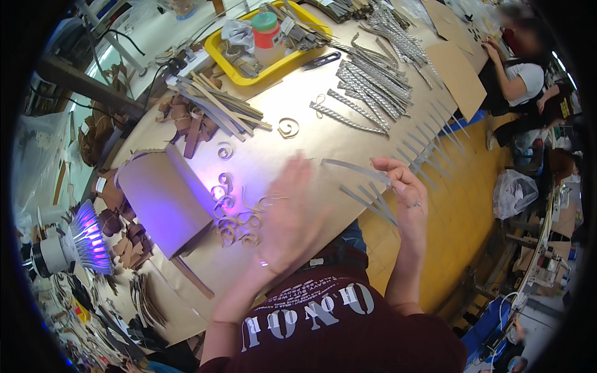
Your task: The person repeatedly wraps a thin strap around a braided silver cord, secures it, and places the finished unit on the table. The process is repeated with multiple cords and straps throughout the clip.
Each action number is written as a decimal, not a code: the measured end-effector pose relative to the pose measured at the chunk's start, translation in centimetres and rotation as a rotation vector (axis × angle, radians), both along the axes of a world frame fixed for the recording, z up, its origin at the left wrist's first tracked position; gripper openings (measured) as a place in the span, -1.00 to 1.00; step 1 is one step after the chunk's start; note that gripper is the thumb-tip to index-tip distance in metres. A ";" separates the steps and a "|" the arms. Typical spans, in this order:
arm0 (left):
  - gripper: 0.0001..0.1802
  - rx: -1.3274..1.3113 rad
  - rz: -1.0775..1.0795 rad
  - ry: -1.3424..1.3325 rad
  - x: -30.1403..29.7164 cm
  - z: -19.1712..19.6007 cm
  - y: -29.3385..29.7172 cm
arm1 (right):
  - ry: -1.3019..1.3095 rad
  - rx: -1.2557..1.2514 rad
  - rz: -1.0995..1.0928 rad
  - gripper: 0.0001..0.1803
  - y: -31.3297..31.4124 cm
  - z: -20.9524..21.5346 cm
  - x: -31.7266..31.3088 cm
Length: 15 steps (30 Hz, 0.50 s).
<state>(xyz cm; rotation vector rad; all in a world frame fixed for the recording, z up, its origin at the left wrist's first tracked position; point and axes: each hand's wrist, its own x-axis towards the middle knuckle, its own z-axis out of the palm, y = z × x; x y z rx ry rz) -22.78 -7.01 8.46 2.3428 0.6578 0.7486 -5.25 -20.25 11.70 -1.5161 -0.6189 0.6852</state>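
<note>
My right hand point(404, 186) pinches one end of a thin grey strip point(353, 165) between thumb and fingers, a ring on one finger. The strip's other end points left over the table. My left hand point(289, 199) is smeared by motion above the table, so what its fingers do is unclear. Just left of it lies a heap of curled thin strips point(239, 227), with single curls point(288, 128) farther back. Below the held strip, several grey strips point(370, 202) stick out over the table's edge.
Purple light comes from a lamp point(90, 239) beside a curved brown sheet point(165, 202). Farther back are a yellow tray point(249, 81) with a green-lidded jar point(266, 37), bundled flat strips point(217, 105) and silver braided straps point(373, 84). More grey strips point(429, 149) overhang the right edge. Another person point(522, 81) works beyond.
</note>
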 end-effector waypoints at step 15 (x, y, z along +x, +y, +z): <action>-0.66 -1.012 -0.418 0.084 1.1 -3.8 -7.1 | -0.063 -0.256 0.107 -0.75 -2.9 -3.5 -3.5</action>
